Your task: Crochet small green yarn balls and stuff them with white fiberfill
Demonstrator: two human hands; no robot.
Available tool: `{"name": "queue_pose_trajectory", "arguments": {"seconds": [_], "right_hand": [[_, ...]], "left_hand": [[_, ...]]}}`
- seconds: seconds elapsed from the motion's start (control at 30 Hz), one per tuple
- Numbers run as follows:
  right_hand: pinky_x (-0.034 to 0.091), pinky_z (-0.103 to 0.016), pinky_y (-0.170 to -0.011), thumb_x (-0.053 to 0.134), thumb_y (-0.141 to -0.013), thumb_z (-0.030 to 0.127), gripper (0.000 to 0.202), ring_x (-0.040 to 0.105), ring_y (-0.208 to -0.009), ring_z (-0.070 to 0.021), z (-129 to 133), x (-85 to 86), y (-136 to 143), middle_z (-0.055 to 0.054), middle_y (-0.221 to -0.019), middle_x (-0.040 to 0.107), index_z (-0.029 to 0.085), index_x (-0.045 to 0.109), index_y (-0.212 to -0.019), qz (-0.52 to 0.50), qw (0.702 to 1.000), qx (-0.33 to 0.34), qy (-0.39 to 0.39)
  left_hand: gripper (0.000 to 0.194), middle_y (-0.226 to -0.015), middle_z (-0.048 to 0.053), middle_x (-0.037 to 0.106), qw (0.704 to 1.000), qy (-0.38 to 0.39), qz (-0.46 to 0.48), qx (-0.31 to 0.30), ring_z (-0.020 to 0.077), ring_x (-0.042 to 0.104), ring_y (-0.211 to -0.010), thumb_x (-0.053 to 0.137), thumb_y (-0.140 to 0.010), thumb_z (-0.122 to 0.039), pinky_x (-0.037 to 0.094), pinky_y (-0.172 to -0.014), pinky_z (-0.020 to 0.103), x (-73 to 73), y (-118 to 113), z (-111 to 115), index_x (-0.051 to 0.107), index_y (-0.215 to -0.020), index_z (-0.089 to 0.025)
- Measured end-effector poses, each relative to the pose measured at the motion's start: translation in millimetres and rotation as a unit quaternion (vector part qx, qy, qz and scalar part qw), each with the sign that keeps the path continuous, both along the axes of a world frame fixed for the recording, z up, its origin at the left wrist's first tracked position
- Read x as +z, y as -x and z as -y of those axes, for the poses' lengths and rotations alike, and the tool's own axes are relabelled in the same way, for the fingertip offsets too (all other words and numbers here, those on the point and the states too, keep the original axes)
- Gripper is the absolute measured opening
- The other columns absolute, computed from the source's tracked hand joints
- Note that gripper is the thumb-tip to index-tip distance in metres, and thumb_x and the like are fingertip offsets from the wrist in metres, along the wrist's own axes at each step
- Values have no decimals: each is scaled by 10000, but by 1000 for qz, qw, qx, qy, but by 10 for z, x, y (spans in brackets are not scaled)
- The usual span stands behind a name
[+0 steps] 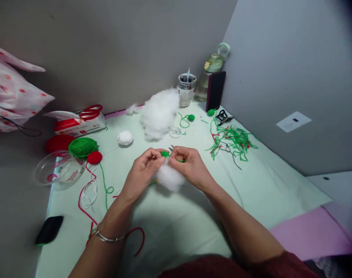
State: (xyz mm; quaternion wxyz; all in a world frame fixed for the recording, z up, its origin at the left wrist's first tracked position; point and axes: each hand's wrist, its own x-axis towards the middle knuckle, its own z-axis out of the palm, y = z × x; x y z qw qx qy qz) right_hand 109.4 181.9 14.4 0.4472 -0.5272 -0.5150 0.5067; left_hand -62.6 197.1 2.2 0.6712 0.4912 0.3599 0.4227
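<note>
The left hand (139,173) pinches a green piece (165,153); the right hand (192,166) presses its fingers (176,163) together alongside.

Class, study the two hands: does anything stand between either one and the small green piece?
Nothing visible does. The left hand holds the green piece, and the right hand has its fingertips close beside it. White stuffing sits just below.

bench (193,216): phone (215,92) leaning on bottle (213,77), right of cup (186,92); scissors (91,112) atop box (80,124), left.
</note>
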Motion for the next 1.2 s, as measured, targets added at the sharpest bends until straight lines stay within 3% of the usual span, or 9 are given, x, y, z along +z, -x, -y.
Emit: {"name": "queue_pose_trajectory", "arguments": {"seconds": [0.27, 0.43, 0.57, 0.73, 0.87, 1.07, 1.2], "right_hand": [[274, -252, -564, 622, -867, 352, 181, 397, -617, -108, 41, 54, -45, 56, -655, 491, 199, 585, -779, -8, 996, 89, 11], [285, -253, -577, 585, -813, 231, 56, 377, -633, -113, 55, 79, -23, 64, -675, 433, 203, 609, -854, -20, 986, 161, -30], [263, -256, -559, 622, -817, 257, 91, 329, -603, -103, 61, 24, 37, 77, -657, 373, 220, 542, -795, 13, 994, 88, -58], [242, -270, -546, 637, -807, 318, 164, 312, -576, -103, 31, -36, 66, 81, -601, 342, 220, 534, -725, 50, 996, -29, -69], [236, -270, -526, 668, -791, 361, 220, 291, -539, -96, 12, 1, 29, 89, -555, 339, 214, 539, -689, 6, 998, -42, -38], [316, -260, -592, 620, -851, 359, 177, 420, -625, -115, 12, 77, -88, 42, -680, 509, 191, 603, -797, -47, 997, 66, -1], [299, -256, -602, 593, -793, 228, 97, 383, -641, -114, 2, 78, -152, 58, -695, 455, 194, 625, -878, -43, 982, 185, -4]], "left_hand": [[326, -853, -12, 691, 999, 3, 26, 23, 101, 604, -652, 858, -803, -317, 463, -578, 210, -12, -37, -11, 574, -914, -203], [309, -724, -58, 651, 996, 4, 16, 83, 82, 545, -535, 805, -809, -264, 403, -500, 191, -1, -89, 14, 511, -897, -229], [278, -761, -42, 673, 995, 8, 7, 97, 91, 558, -551, 771, -822, -243, 436, -533, 211, 1, -129, 27, 500, -886, -229], [205, -796, -27, 655, 999, 16, -2, 52, 97, 543, -594, 740, -890, -327, 425, -550, 216, 9, -95, 32, 576, -929, -211], [330, -793, -21, 644, 1000, 20, -7, 16, 107, 561, -634, 847, -801, -379, 430, -564, 214, 29, -71, 23, 608, -934, -196], [330, -693, -44, 595, 999, 15, -19, 44, 83, 474, -552, 855, -775, -366, 374, -516, 211, 28, -89, 7, 581, -831, -192], [303, -705, -47, 599, 995, 12, -25, 95, 92, 491, -580, 820, -747, -241, 375, -524, 208, 6, -119, 23, 519, -772, -211]]}}
